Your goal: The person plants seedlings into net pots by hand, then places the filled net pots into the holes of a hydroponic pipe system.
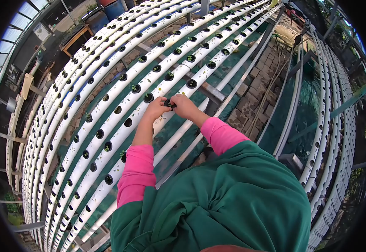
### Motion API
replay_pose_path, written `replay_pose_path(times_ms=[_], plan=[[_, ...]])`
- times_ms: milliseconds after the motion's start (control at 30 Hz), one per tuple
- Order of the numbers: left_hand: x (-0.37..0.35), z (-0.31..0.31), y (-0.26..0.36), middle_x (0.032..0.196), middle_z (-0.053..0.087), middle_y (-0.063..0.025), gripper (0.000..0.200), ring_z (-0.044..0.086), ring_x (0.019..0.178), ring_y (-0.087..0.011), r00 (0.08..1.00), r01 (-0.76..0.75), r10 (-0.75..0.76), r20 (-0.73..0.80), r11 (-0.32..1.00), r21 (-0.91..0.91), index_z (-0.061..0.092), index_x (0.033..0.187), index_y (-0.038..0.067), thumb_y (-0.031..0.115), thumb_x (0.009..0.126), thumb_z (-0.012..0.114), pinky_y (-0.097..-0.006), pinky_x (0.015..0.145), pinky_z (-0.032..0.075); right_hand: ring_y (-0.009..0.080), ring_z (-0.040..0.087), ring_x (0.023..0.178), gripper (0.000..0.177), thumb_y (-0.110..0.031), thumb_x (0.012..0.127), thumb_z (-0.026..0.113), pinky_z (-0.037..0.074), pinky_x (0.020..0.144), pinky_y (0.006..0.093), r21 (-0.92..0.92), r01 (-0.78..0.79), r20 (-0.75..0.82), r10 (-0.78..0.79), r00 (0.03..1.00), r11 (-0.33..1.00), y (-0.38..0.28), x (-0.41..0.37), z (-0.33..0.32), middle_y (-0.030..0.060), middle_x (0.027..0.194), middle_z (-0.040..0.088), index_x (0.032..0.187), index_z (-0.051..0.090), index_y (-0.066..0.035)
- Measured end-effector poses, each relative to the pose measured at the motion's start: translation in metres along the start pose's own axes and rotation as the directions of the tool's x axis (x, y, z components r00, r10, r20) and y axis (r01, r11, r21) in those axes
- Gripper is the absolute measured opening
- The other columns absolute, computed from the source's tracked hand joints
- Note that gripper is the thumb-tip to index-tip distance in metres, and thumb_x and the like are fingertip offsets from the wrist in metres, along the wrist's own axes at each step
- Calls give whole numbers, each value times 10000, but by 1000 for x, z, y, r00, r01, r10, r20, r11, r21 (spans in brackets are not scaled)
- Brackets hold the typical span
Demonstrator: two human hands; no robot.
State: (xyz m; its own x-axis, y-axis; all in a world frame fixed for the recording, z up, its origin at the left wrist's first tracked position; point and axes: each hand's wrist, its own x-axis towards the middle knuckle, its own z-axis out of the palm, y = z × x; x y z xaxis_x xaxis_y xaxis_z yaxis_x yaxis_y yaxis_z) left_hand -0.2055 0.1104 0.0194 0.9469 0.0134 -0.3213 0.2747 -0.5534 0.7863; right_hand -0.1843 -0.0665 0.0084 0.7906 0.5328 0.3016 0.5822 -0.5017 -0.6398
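with the fingertips of both my left hand [156, 108] and my right hand [184, 106], i am pinching a small black cup [168, 103] near the far long edge of the nearest white tube [99, 194]; whether it is touching the tube, i cannot tell.

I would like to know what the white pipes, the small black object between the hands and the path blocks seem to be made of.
White pipes: probably smooth plastic, slightly glossy, by their even surface and highlights.
Small black object: perhaps plastic, plain dark, but too covered to be sure.
Path blocks: likely matt concrete or stone; brownish faces, visible joints.
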Motion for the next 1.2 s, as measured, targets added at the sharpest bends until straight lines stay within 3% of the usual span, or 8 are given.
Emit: replay_pose_path(times_ms=[233, 467, 633, 767, 867, 1033, 1100, 1200], plan=[[12, -11, 6, 1012, 609, -84, 658, 597, 861, -173, 991, 87, -84, 101, 996, -28, 523, 1280, 55, 138, 678, 776, -305, 710, 486, 375, 598, 844, 131, -15, 698, 656, 480, 728, 438, -38, -118, 187, 123, 975, 992, -7, 15, -15, 172, 873, 585, 791, 572, -54], [17, -18, 17, 943, 635, -97, 684, 593, 781, -167, 979, 174, -170, 112, 984, -28, 516, 1291, 44, 170, 673, 783, -317, 623, 469, 382, 586, 793, 79, 9, 718, 558, 455, 678, 451, -49, -80, 181, 88, 980, 996, 2, 42, -20, 182, 815, 596, 783, 558, -36], [4, -30, 19, 1010, 640, -102, 686, 576, 736, -164, 983, 185, -184, 23, 981, -63, 519, 1282, 38, 239, 678, 774, -325, 623, 466, 381, 598, 819, 64, -4, 737, 550, 462, 691, 456, -49, -9, 184, 18, 983, 999, -10, 68, -13, 190, 835, 618, 792, 562, -34], [-16, -51, 8, 1083, 647, -124, 669, 620, 852, -195, 979, 188, -194, -68, 978, -85, 536, 1272, 44, 278, 682, 750, -306, 698, 488, 380, 598, 821, 50, -26, 746, 563, 468, 697, 454, 14, 82, 244, -83, 966, 997, -31, 87, 4, 191, 842, 616, 796, 562, -34], [-42, -67, 1, 1041, 628, -67, 556, 579, 940, -164, 968, 188, -206, -144, 973, -131, 557, 1251, 91, 250, 735, 691, -309, 783, 485, 385, 611, 835, 137, -65, 715, 655, 480, 716, 455, 50, 154, 295, -162, 942, 987, -54, 96, 20, 194, 844, 615, 817, 566, -45], [-90, -82, -25, 1021, 633, -59, 553, 584, 936, -159, 896, 286, -348, -277, 928, -239, 558, 1253, 92, 247, 742, 700, -304, 779, 483, 387, 608, 845, 129, -81, 732, 644, 480, 725, 457, 150, 292, 392, -328, 859, 945, -91, 102, 53, 198, 867, 620, 830, 564, -53], [-107, -84, -42, 1038, 653, -114, 640, 620, 925, -221, 861, 244, -347, -371, 923, -298, 562, 1246, 50, 278, 685, 769, -324, 808, 475, 386, 607, 824, 76, -43, 751, 588, 479, 720, 446, 205, 337, 392, -393, 832, 919, -106, 102, 68, 200, 844, 624, 827, 581, -38], [-138, -82, -46, 1042, 648, -111, 630, 617, 937, -222, 794, 277, -408, -451, 903, -329, 563, 1243, 51, 267, 689, 772, -326, 811, 473, 385, 607, 828, 86, -44, 751, 587, 479, 720, 447, 257, 391, 442, -467, 766, 884, -125, 96, 85, 195, 852, 628, 836, 585, -38]])
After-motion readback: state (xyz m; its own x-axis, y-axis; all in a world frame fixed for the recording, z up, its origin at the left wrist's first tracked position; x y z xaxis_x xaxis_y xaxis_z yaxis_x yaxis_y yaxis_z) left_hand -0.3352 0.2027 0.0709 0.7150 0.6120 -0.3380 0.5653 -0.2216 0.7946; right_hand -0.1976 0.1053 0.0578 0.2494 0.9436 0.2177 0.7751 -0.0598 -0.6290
